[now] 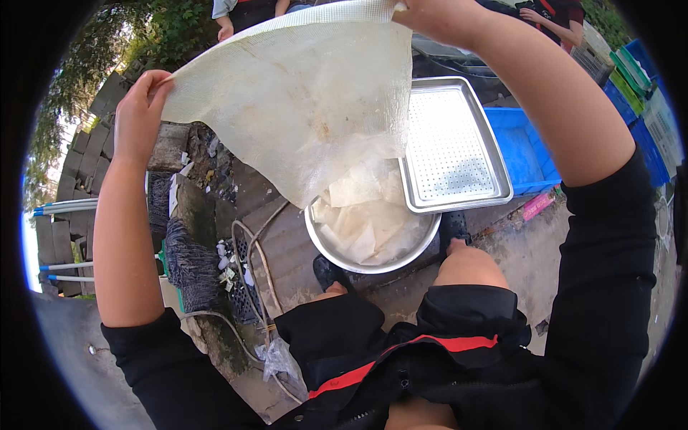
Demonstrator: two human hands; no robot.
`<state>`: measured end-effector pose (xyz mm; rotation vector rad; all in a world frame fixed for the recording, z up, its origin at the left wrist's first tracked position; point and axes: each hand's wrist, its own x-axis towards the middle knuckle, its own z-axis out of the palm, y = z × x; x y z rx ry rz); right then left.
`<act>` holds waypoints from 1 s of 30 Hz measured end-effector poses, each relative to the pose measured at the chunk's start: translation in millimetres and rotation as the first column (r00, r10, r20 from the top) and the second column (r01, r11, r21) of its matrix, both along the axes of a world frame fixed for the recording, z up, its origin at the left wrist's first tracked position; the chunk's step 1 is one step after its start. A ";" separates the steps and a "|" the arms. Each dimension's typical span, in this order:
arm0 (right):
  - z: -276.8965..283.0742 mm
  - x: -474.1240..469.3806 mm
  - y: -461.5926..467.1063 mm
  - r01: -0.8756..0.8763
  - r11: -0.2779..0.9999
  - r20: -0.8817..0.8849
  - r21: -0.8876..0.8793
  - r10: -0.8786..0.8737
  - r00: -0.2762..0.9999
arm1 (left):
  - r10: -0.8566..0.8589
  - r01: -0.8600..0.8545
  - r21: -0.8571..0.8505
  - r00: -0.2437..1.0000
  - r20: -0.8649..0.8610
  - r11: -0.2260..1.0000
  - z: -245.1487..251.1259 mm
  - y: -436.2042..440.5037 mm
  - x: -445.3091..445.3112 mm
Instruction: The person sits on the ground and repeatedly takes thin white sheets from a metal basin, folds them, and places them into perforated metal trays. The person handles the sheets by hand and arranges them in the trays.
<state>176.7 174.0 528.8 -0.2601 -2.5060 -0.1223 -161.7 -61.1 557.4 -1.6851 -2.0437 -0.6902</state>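
A large off-white mesh cloth (301, 86) hangs spread between my hands, stained brown near its middle. My left hand (141, 110) pinches its left corner between thumb and fingers. At the top right, my right hand (435, 19) grips the other corner. The cloth's lower end hangs over a round metal basin (371, 267) on the ground between my feet. Pale, thin flat pieces (363, 226) lie heaped in that basin. To the right, a perforated metal tray (454, 145) overlaps the basin's rim.
A blue plastic crate (518, 148) sits partly under the tray. At left are a dark mop head (191, 258), a looping hose (258, 252) and stacked bricks (80, 161). Stacked plastic crates (634, 80) stand far right. Other people's hands (226, 32) show at the top.
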 end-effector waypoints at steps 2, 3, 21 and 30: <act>-66.8 18.7 -17.3 -0.066 0.995 -0.063 0.070 0.070 0.996 | -0.097 0.096 -0.014 0.976 -0.194 0.995 -49.5 -16.5 9.6; -109.9 25.2 -25.0 -0.133 0.984 0.031 -0.121 0.138 0.990 | -0.188 0.186 -0.045 0.903 -0.386 0.982 -86.4 -23.5 15.0; -557.8 -5.1 -111.6 0.635 0.493 0.802 -0.595 0.415 0.430 | 0.010 0.391 -0.902 0.917 0.400 0.184 -637.1 -9.9 126.1; -511.6 -20.2 -123.7 0.599 0.451 0.750 -0.662 0.402 0.526 | 0.309 0.240 -0.962 0.912 0.268 0.126 -550.8 -13.4 50.0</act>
